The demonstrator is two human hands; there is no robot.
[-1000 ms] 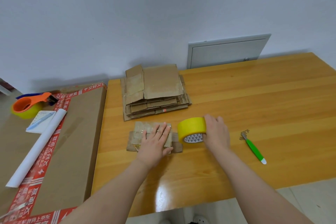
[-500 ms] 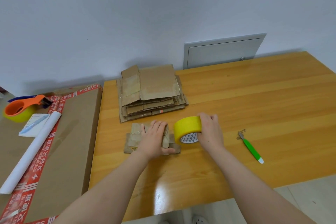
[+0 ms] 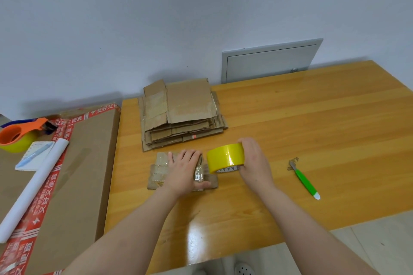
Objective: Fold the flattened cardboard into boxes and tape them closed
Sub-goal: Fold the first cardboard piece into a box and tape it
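- Left hand lies flat, fingers straight, pressing the small cardboard down near the table's left edge, toward the front.
- Right hand is curled round the tape roll, just beside the cardboard's right end.
- Flat stack waits at the far left corner.
- Advised: keep the flaps pinned, draw the tape straight across the seam, and smooth it before cutting.
- Knife lies well apart, to the right.
- Red strip on the carton beyond the left edge reads "又好又便宜".
- No words are legible on the roll's core.
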